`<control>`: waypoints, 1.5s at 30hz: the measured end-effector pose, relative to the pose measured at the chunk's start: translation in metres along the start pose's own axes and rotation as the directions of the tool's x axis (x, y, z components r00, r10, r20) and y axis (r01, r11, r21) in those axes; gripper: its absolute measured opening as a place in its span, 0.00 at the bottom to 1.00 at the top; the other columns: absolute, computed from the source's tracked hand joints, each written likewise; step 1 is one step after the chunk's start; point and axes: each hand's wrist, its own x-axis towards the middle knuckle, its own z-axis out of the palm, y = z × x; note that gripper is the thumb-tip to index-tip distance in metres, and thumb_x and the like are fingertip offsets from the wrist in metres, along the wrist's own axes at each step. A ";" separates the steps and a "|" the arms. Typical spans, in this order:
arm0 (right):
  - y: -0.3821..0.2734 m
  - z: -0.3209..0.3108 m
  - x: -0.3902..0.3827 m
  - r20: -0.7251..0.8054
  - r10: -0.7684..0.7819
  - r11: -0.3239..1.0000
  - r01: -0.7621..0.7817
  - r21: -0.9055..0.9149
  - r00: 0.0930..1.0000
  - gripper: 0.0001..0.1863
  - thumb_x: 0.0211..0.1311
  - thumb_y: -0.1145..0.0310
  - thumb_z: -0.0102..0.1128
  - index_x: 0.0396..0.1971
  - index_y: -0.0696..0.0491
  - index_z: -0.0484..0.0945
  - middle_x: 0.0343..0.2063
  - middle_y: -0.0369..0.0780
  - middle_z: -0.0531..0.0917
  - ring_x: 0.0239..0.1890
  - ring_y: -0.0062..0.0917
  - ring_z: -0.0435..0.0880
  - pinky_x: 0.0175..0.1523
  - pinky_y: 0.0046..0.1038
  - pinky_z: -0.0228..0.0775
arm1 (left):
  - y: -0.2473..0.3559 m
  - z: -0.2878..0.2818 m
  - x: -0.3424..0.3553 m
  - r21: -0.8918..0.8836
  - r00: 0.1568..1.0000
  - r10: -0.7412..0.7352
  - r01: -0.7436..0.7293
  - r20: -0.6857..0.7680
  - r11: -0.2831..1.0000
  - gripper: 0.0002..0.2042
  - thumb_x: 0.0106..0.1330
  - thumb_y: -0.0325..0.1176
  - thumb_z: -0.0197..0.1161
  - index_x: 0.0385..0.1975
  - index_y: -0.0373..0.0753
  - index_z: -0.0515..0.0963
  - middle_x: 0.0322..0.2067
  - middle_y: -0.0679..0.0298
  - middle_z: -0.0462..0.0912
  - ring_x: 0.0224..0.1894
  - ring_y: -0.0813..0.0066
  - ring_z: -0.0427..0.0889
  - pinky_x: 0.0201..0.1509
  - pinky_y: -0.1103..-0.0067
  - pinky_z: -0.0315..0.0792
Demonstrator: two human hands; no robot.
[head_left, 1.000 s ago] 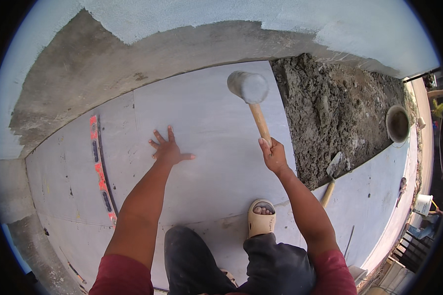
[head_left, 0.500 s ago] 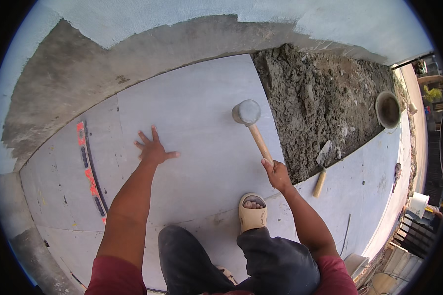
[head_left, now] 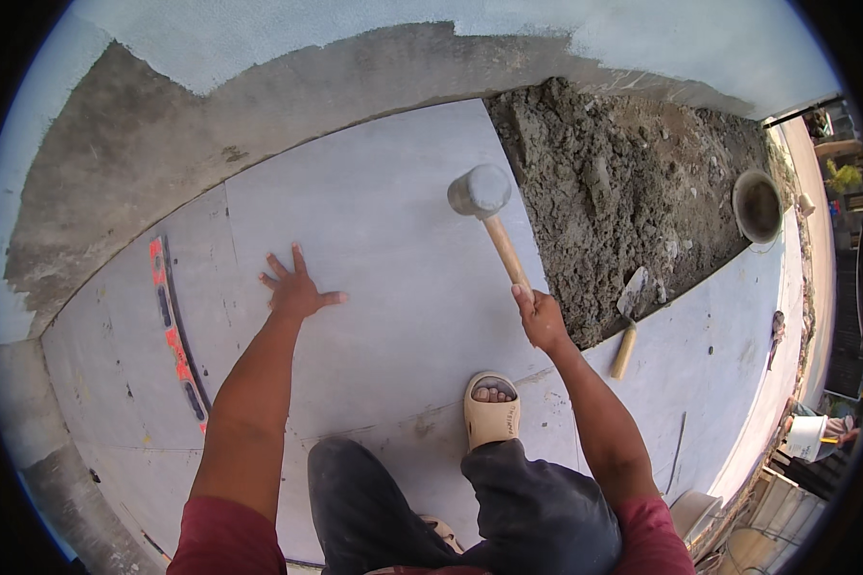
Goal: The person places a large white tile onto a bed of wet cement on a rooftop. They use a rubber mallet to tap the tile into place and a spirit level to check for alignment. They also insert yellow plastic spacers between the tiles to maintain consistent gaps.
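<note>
My right hand [head_left: 545, 320] is closed round the wooden handle of a rubber mallet [head_left: 481, 190]. The mallet's grey head is over the right part of a large pale grey tile [head_left: 393, 230], near its edge; whether it touches the tile I cannot tell. Fingers spread, my left hand [head_left: 296, 288] lies flat on the same tile. To the left of that hand is a long orange-red and black spirit level [head_left: 174, 331], lying on the neighbouring tiles. A trowel [head_left: 624, 351] with a pale wooden handle lies to the right of my right hand, its blade against the mortar.
Rough wet mortar [head_left: 585, 192] fills the bed beyond the tile's right edge. A round bucket [head_left: 758, 207] stands at its far right. A partly painted wall [head_left: 288, 105] runs along the far side. My sandalled foot [head_left: 492, 412] rests on the tiles. At the right edge hangs a white pail [head_left: 804, 436].
The mallet and my right hand have shifted slightly up in the picture, along with much of the scene. My left hand stays flat on the tile.
</note>
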 end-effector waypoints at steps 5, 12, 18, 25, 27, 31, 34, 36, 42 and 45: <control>-0.167 -0.044 -0.010 -0.207 -0.292 0.766 0.357 0.534 0.934 0.28 0.76 0.44 0.43 0.22 0.51 0.66 0.11 0.29 0.67 0.12 0.12 0.65 0.17 0.19 0.57 | -0.014 -0.018 -0.016 0.009 0.998 -0.004 0.003 0.061 1.000 0.75 0.38 0.75 0.71 0.74 0.43 0.23 0.72 0.31 0.25 0.74 0.28 0.27 0.68 0.38 0.51; -0.092 0.046 0.032 -0.088 -0.466 0.845 0.472 0.252 0.881 0.31 0.72 0.39 0.47 0.21 0.53 0.67 0.10 0.32 0.67 0.12 0.16 0.67 0.17 0.21 0.61 | -0.006 -0.028 -0.019 -0.078 0.995 -0.048 0.055 0.084 0.995 0.74 0.35 0.70 0.77 0.75 0.58 0.25 0.74 0.44 0.19 0.74 0.28 0.27 0.63 0.39 0.64; -0.218 0.017 0.020 0.066 -0.395 0.839 0.330 0.433 0.916 0.29 0.75 0.44 0.46 0.23 0.54 0.67 0.10 0.32 0.66 0.13 0.15 0.67 0.18 0.24 0.60 | -0.018 -0.026 -0.027 -0.103 0.990 -0.089 0.100 0.114 0.990 0.74 0.35 0.69 0.78 0.75 0.59 0.24 0.74 0.46 0.18 0.74 0.29 0.23 0.65 0.40 0.62; -0.142 0.093 0.040 -0.088 -0.614 0.767 0.619 0.170 0.784 0.28 0.74 0.46 0.48 0.24 0.56 0.68 0.11 0.36 0.69 0.16 0.21 0.69 0.23 0.29 0.63 | -0.001 -0.040 -0.025 -0.108 0.992 -0.047 0.060 0.118 0.992 0.74 0.35 0.69 0.77 0.75 0.59 0.24 0.74 0.45 0.17 0.74 0.29 0.22 0.65 0.41 0.62; -0.153 0.090 0.060 0.173 -0.416 0.902 0.430 -0.048 0.893 0.29 0.74 0.44 0.49 0.22 0.56 0.68 0.12 0.36 0.69 0.17 0.22 0.67 0.25 0.29 0.62 | 0.003 -0.040 -0.022 -0.108 0.993 -0.036 0.048 0.111 0.993 0.74 0.35 0.70 0.77 0.75 0.59 0.24 0.74 0.44 0.17 0.73 0.28 0.21 0.65 0.41 0.62; -0.236 0.060 0.021 0.230 -0.447 0.855 0.337 0.395 0.865 0.28 0.75 0.45 0.48 0.24 0.54 0.68 0.12 0.32 0.67 0.14 0.15 0.63 0.20 0.26 0.56 | -0.021 -0.026 -0.022 -0.078 0.990 -0.074 0.084 0.121 0.993 0.75 0.35 0.70 0.77 0.75 0.58 0.23 0.73 0.42 0.17 0.73 0.27 0.21 0.65 0.40 0.62; -0.204 0.058 0.003 0.068 -0.658 0.618 0.487 0.617 0.750 0.26 0.76 0.46 0.46 0.29 0.55 0.69 0.13 0.31 0.66 0.14 0.13 0.61 0.19 0.22 0.54 | -0.028 -0.031 -0.026 -0.041 0.992 -0.056 0.061 0.113 0.997 0.74 0.36 0.73 0.74 0.75 0.52 0.24 0.72 0.35 0.20 0.71 0.21 0.24 0.61 0.38 0.66; -0.144 0.073 0.026 -0.035 -0.592 0.747 0.565 0.351 0.805 0.26 0.75 0.45 0.47 0.28 0.54 0.70 0.13 0.31 0.67 0.13 0.15 0.63 0.18 0.22 0.55 | -0.005 -0.031 -0.019 -0.052 0.993 0.011 -0.005 0.115 0.999 0.73 0.38 0.73 0.73 0.75 0.52 0.24 0.72 0.35 0.20 0.71 0.20 0.26 0.61 0.38 0.65; -0.171 0.017 0.018 0.163 -0.258 0.950 0.220 0.222 0.952 0.30 0.72 0.37 0.47 0.19 0.47 0.67 0.09 0.27 0.63 0.08 0.09 0.59 0.11 0.17 0.55 | -0.014 0.010 0.017 0.115 0.995 0.092 -0.086 -0.049 0.990 0.72 0.39 0.78 0.67 0.76 0.45 0.29 0.72 0.30 0.29 0.72 0.21 0.28 0.67 0.39 0.58; -0.169 -0.007 -0.010 0.040 -0.301 0.892 0.267 0.365 0.953 0.33 0.71 0.34 0.42 0.22 0.50 0.70 0.10 0.29 0.64 0.10 0.11 0.61 0.13 0.17 0.55 | -0.034 0.023 0.019 0.295 0.982 0.166 -0.132 -0.094 0.946 0.71 0.42 0.82 0.59 0.74 0.31 0.35 0.73 0.36 0.39 0.73 0.24 0.28 0.68 0.34 0.43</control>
